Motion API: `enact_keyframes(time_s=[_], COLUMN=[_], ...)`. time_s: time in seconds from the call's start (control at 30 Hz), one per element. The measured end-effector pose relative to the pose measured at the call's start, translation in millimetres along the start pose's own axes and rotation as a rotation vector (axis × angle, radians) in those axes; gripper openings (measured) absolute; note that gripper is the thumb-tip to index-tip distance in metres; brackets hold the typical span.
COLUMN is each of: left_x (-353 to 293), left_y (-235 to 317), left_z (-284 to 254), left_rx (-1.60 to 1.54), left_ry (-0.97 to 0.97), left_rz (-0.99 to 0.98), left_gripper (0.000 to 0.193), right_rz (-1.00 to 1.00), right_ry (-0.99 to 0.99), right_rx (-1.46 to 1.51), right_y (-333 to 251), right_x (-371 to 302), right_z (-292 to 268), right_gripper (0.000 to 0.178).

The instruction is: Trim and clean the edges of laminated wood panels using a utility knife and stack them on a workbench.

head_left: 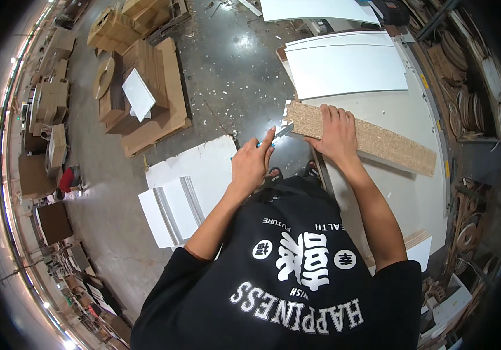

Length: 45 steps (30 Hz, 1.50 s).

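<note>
Chipboard strip [373,140] laid across white table [420,192], pressed flat by right hand [337,135], fingers spread. Knife [278,135] gripped in closed left hand [251,163], blade tip at strip's left end.

Pale grey workbench [402,192] at right: long chipboard strip [379,140] lies across it, white panel [347,64] at far end, small white offcut [421,248] at near edge. Grey concrete floor [227,64] at left: white boards [189,186] near, stacked brown board pieces [151,93] farther, scattered chips.
</note>
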<state>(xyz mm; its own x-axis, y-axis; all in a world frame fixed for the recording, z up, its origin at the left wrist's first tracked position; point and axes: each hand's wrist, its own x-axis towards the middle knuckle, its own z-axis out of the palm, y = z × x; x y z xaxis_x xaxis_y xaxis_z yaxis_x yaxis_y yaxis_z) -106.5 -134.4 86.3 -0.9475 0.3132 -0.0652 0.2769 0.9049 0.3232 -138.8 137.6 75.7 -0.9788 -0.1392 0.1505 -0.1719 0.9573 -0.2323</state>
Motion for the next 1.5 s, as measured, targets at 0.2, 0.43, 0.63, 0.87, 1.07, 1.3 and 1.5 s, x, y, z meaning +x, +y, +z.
enact_keyframes(time_s=[0.2,0.43,0.63,0.87,1.07,1.3,1.5], left_x=[3,17,65,48,12,12,17], left_y=[-9,-12,-15,-18,-16,-15,-17], left_z=[6,5,0,-2,0,0,0], left_rx=[0.051,0.046,0.059,0.033,0.01,0.028,0.062], left_ry=[0.059,0.058,0.151,0.021,-0.061,-0.028,-0.004], left_rz=[0.043,0.054,0.1,0.094,0.066,0.071,0.09], left_gripper=[0.049,0.046,0.041,0.046,0.048,0.045,0.043], right_rz=[-0.026,0.008,0.018,0.03,0.027,0.019,-0.011], right_ry=[0.042,-0.045,-0.067,-0.074,-0.058,-0.037,0.031], right_rx=[-0.014,0.014,-0.013,0.002,-0.004,-0.001,-0.054], right_y=[3,3,3,3,2,2,3], right_x=[-1,1,3,3,-1,0,1], right_z=[3,-1,0,1,1,0,6], right_gripper=[0.096,0.095,0.096,0.096,0.095,0.095,0.094])
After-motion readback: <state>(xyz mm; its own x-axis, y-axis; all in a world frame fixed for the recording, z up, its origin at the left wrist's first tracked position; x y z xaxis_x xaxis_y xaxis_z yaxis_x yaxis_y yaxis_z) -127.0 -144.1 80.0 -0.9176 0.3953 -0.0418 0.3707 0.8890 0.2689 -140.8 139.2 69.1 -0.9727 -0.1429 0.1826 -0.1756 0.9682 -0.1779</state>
